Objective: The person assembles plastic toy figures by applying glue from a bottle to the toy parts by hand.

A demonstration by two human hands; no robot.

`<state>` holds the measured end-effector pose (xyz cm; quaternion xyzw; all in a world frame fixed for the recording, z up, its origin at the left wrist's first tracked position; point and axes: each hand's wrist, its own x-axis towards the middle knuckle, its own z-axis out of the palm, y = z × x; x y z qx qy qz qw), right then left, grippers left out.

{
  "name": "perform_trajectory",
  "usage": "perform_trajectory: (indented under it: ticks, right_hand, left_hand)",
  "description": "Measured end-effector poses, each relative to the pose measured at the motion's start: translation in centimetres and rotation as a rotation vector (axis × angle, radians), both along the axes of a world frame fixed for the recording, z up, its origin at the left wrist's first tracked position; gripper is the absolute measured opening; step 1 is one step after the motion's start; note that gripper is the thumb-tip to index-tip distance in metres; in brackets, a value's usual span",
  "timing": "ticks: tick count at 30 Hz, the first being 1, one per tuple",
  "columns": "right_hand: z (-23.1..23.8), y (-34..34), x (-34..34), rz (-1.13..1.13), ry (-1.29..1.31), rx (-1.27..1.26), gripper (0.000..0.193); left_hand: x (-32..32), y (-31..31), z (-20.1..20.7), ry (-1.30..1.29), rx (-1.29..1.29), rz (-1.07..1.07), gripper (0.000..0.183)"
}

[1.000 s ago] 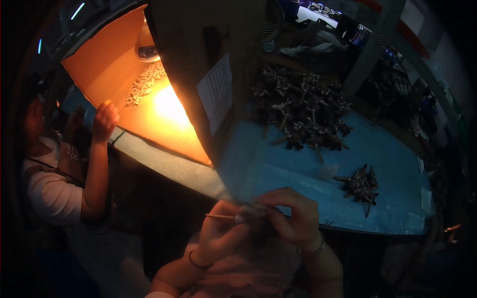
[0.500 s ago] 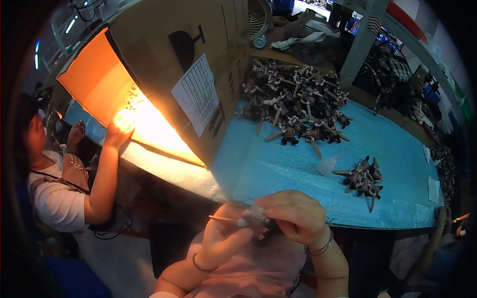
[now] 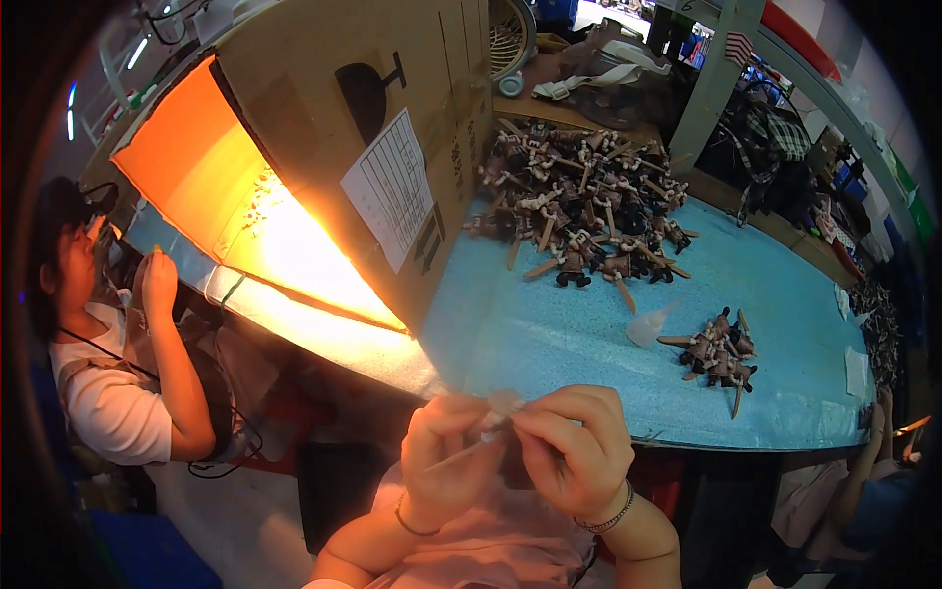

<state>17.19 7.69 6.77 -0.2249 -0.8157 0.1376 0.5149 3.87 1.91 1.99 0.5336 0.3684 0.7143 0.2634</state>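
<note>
Both forearms are bare, with no sleeves reaching the wrists. The left hand (image 3: pixel 444 454) wears no glove; a thin dark band (image 3: pixel 410 518) circles its wrist. The right hand (image 3: pixel 574 447) is also ungloved, and a fine beaded bracelet (image 3: pixel 606 516), silvery in colour, sits loosely around its wrist. No rings show on the fingers. The nails look short and plain. Below the arms, the person's lap or torso is covered in pale pink cloth (image 3: pixel 500 550), soft and lightly creased, with a dark cord (image 3: pixel 587 567) running across it near the right forearm.
</note>
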Motion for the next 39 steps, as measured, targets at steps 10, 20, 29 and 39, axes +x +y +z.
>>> perform_trajectory:
  ticks: [10, 20, 29, 39]
  right_hand:
    - [-0.2, 0.0, 0.3, 0.108, -0.103, -0.174, 0.043]
    - [-2.2, 1.2, 1.2, 0.052, -0.035, -0.306, 0.059]
    - [-4.8, 1.4, 2.9, 0.756, 0.559, -0.9, 0.07]
    - [-4.8, 1.1, 2.7, 0.668, 0.515, -0.897, 0.068]
  left_hand:
    - [0.2, -0.5, -0.4, 0.193, -0.062, 0.153, 0.031]
    - [1.8, -0.2, 1.6, 0.211, -0.181, 0.038, 0.028]
    - [0.4, 2.0, 3.4, 0.376, -0.147, -0.118, 0.027]
    - [1.8, 1.4, 3.4, 0.334, -0.109, 0.013, 0.035]
